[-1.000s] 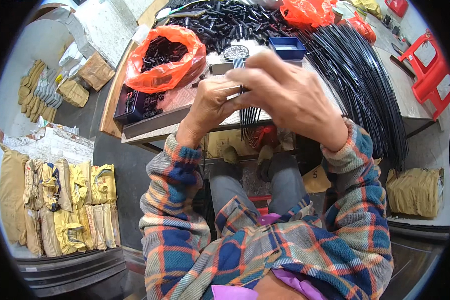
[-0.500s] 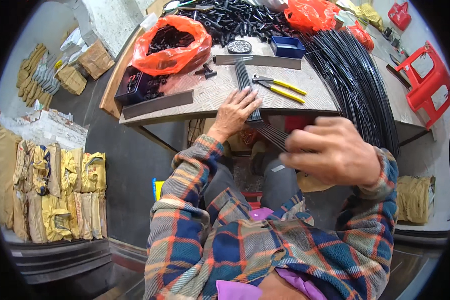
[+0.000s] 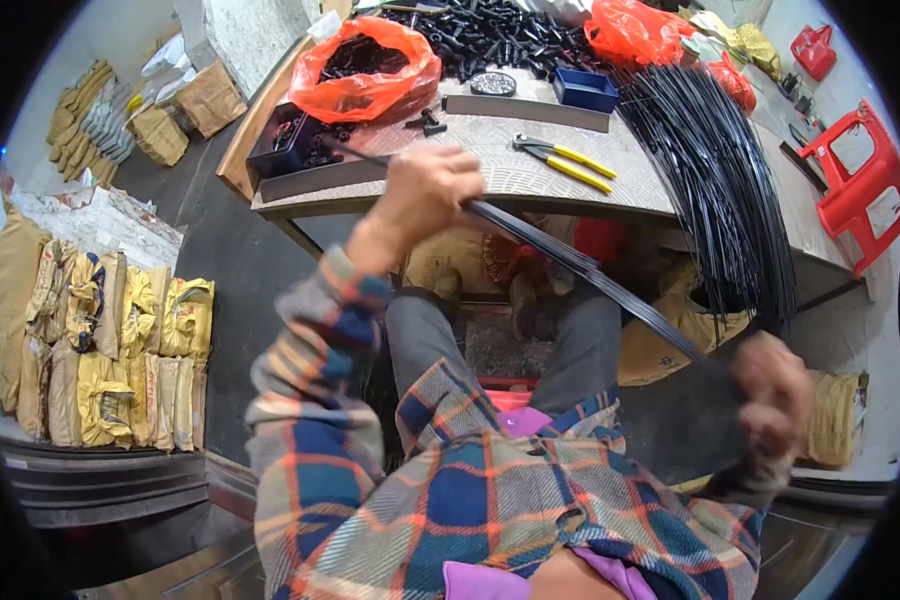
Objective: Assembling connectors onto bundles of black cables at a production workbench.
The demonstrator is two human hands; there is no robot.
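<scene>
My left hand point(image 3: 428, 195) is closed round a bundle of thin black strips point(image 3: 560, 250), raised just off the table's front edge. One end of the bundle sticks out to the left past that hand. From there it slants down to the right, across my knees, toward my right hand point(image 3: 773, 398). That hand is smeared by motion, but its fingers look curled at the bundle's lower end. On the tabletop point(image 3: 490, 150) beyond lie yellow-handled pincers point(image 3: 565, 163), untouched.
Black plastic parts point(image 3: 490, 40) are heaped at the back. An orange-red bag point(image 3: 365, 80), a dark bin point(image 3: 282, 145) and a blue tray point(image 3: 585, 90) stand on the table. Long black strips point(image 3: 710, 170) hang over its right side. A red stool point(image 3: 855, 185) is farther right.
My left hand has lifted off the table and moved left, now gripping the bundle. My right hand has swung right and down. The bundle has left the tabletop and is stretched between them.
</scene>
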